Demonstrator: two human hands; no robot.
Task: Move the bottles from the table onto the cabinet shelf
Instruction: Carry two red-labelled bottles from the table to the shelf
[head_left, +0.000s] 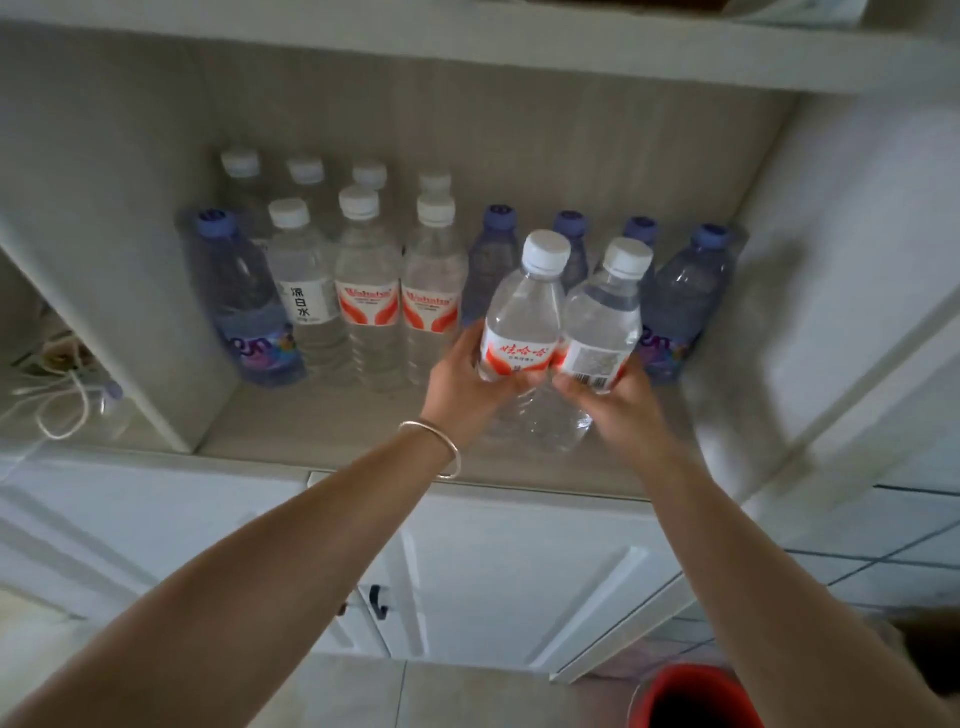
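My left hand (462, 382) grips a clear white-capped bottle with a red label (524, 312). My right hand (618, 405) grips a second clear white-capped bottle (602, 317) whose barcode faces me. Both bottles are upright, side by side and touching, over the front of the cabinet shelf (322, 431). Behind them on the shelf stand several clear white-capped bottles (366, 296) and several blue-tinted bottles with blue caps (685, 301), in rows toward the back wall. No table is in view.
A vertical divider (130, 332) bounds the shelf on the left; beyond it lie a white cord (62, 400) and a small bottle. An open cabinet door (852, 291) stands at the right. Closed white doors (498, 571) sit below, and a red bucket (691, 696) on the floor.
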